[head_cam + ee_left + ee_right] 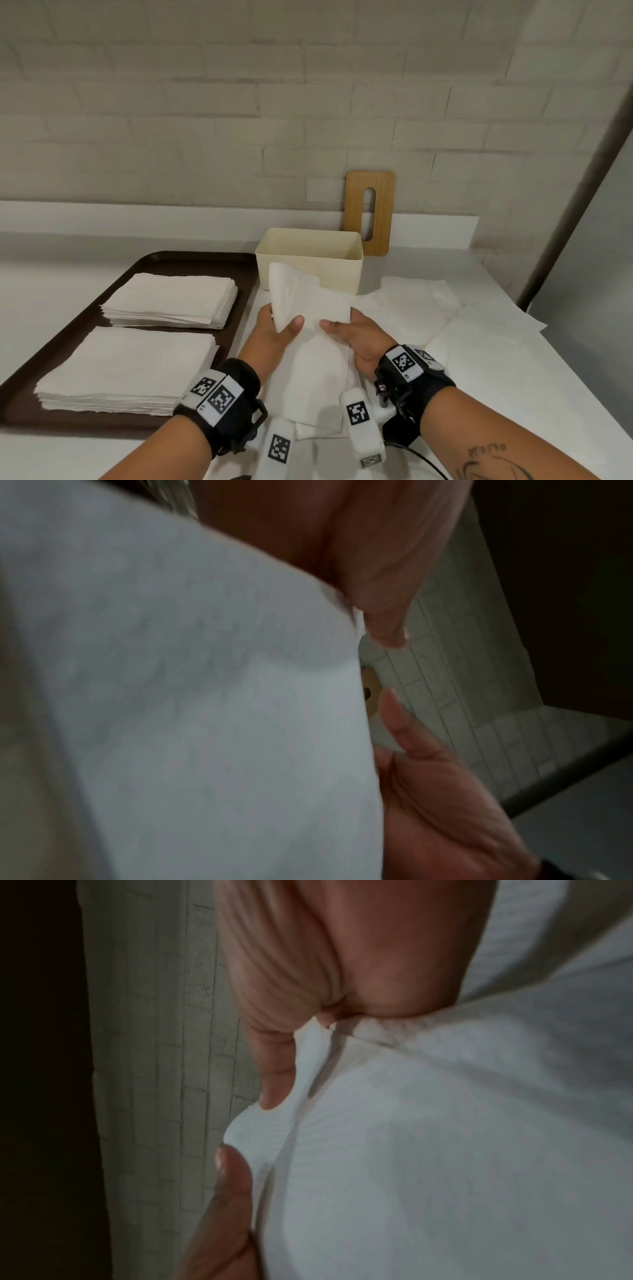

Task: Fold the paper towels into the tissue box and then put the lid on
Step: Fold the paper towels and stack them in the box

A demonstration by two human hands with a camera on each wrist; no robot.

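Observation:
A folded bundle of white paper towels (pixel 313 329) is lifted off the counter just in front of the cream tissue box (pixel 346 274), whose top is uncovered. My left hand (pixel 277 330) pinches its left side, thumb on top. My right hand (pixel 349 330) pinches its right side the same way. The towel (pixel 205 696) fills the left wrist view, and the same towel (pixel 445 1137) fills most of the right wrist view. The wooden lid (pixel 370 212) with its slot leans upright on the wall behind the box.
A dark brown tray (pixel 171 263) at the left holds two stacks of folded towels (pixel 171 301). Loose unfolded sheets (pixel 479 325) lie on the white counter to the right. A brick wall stands behind, and a metal post rises at the far right.

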